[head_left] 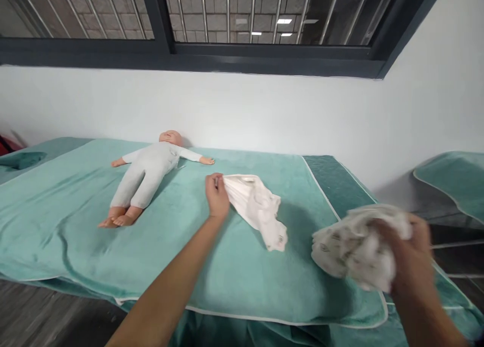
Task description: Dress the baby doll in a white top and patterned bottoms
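A small white garment (pixel 254 203) hangs from my left hand (pixel 217 195), whose thumb and fingers pinch one end of it. Its lower ends have wavy edges, and it is just above or touching the green cover; I cannot tell which. Bunched in my right hand (pixel 412 251) is a white printed cloth (pixel 357 246), crumpled and partly hidden by the fingers, slightly blurred. Farther left, a baby doll (pixel 151 160) in a white long-sleeved suit lies on its back with its arms spread and feet bare. Neither hand touches the doll.
A green plush cover (pixel 181 266) with pale piping drapes over the bed-like surface. Behind it rises a white wall (pixel 242 110) below a dark window frame (pixel 272 62). Another green cloth (pixel 454 180) and dark racking (pixel 461 256) stand at the right. Wood-look floor (pixel 34 316) shows at lower left.
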`<state>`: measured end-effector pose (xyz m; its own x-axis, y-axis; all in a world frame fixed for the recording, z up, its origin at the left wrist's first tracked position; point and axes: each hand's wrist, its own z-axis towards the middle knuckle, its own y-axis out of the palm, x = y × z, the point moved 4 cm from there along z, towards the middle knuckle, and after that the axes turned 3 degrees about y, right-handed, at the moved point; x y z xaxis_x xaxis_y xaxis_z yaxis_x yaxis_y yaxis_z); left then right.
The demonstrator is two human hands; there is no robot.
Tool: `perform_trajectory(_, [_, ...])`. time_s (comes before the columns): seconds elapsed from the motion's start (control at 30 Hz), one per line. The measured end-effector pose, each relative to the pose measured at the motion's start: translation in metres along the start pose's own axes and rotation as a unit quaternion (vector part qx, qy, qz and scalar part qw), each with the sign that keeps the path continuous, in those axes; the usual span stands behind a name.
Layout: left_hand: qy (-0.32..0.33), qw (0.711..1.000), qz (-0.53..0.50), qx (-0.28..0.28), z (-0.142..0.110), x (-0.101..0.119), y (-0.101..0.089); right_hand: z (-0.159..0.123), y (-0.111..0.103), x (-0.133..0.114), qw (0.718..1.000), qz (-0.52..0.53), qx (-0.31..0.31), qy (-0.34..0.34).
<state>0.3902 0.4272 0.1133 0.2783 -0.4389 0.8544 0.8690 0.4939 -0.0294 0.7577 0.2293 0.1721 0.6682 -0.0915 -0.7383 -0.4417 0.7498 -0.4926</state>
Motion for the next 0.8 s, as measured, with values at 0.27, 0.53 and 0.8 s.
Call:
perform_trajectory(0.27, [-0.139,0.990,0.011,0.011,0.029,-0.071,-0.054,-0.023,0.094,0.019,0.946,-0.190,-0.219,-0.148])
perform_trajectory(0.53, [-0.105,0.992,0.059,-0.041,0.029,-0.071,-0.042,-0.022,0.086,0.018,0.950,-0.166,-0.218,-0.147])
perform_trajectory(0.8, [-0.203,0.975,0.021,-0.085,0.030,-0.070,-0.042,-0.008,0.090,0.023,0.949,-0.236,-0.189,-0.089])
